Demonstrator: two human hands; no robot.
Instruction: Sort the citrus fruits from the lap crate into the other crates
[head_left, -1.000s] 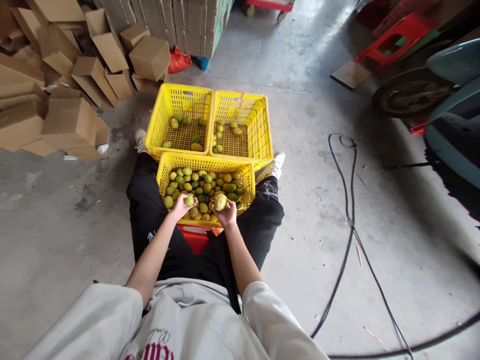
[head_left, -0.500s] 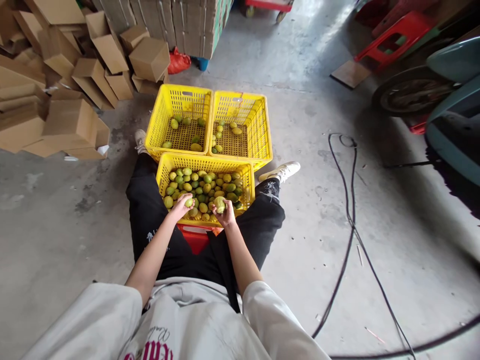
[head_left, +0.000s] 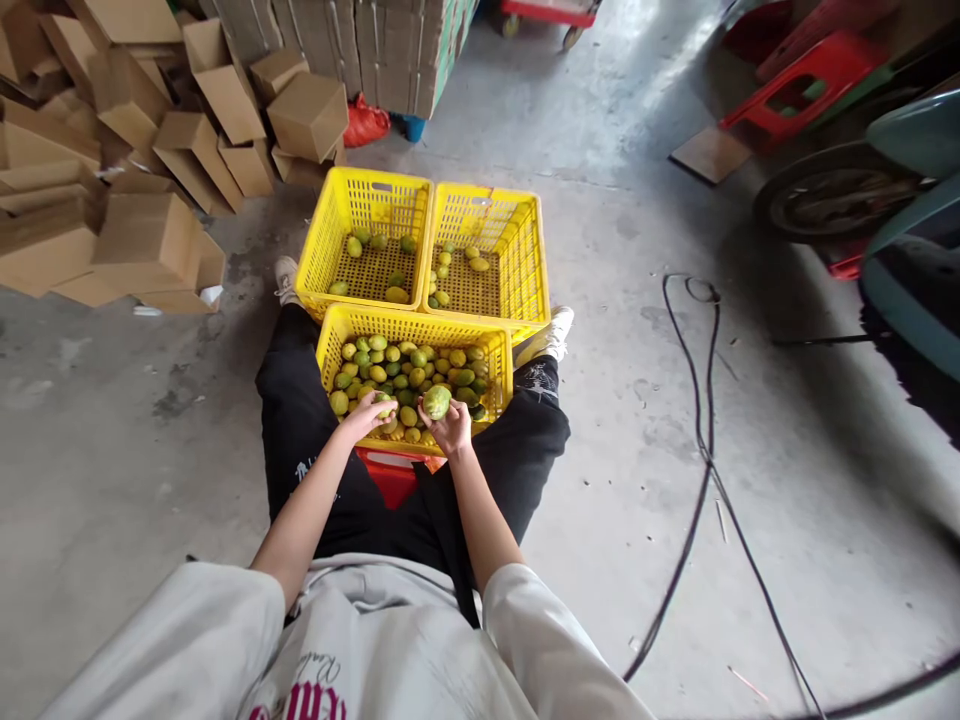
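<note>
My left hand is closed around a small green lemon, partly hidden by the fingers. In my right hand is a larger, mottled green-yellow lemon, its upper side showing. Both hands are over the front side of the near yellow crate, which stands between my legs. Inside it lies a layer of green and yellow lemons. Beyond stand two more yellow crates, the far left crate and the far right crate, each with several lemons on its slotted floor.
Cardboard boxes are heaped at the left, near a tall carton stack. A black cable loops over the concrete floor at the right. Farther right are a scooter and a red stool. Something red shows beneath the near crate.
The right hand's lemon has turned and shifted slightly left and up. My left hand has tilted its lemon, which shows less. My right foot has drawn in toward the crates.
</note>
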